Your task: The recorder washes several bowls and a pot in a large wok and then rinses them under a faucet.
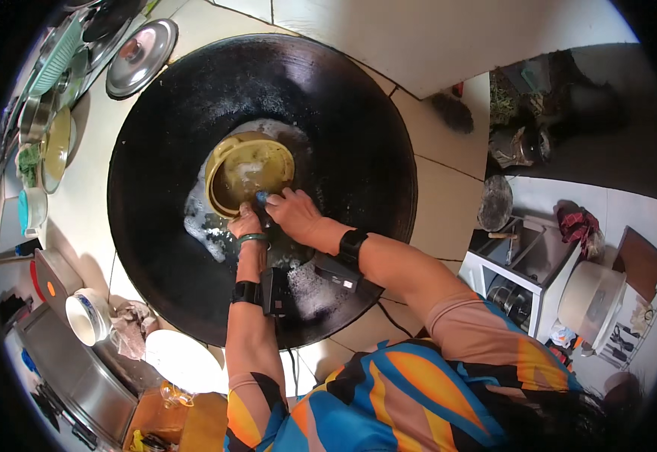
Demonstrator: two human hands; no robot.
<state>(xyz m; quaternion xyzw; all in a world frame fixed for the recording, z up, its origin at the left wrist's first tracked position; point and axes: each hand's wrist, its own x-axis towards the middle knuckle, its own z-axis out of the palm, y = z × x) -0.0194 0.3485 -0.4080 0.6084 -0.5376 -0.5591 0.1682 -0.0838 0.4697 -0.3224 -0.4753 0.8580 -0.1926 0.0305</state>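
Observation:
A yellow pot (252,160) with a loop handle lies tilted in a large black wok (357,130), its mouth turned towards me. Greyish water and white suds (199,217) surround it in the bottom of the wok. My left hand (245,221) grips the pot's near rim. Pinched in the fingers of my right hand (296,213) is a small blue scrubber (262,196), held at the rim close to the left thumb. Most of the scrubber is hidden by the fingers, so its exact kind is unclear.
The wok sits in a tiled stove top (441,152). A metal lid (142,58) leans by its upper left edge. Leftward stand pots, a green basket (57,62) and stacked white bowls (86,317). A dark brush (453,113) lies right, below a white panel (419,45).

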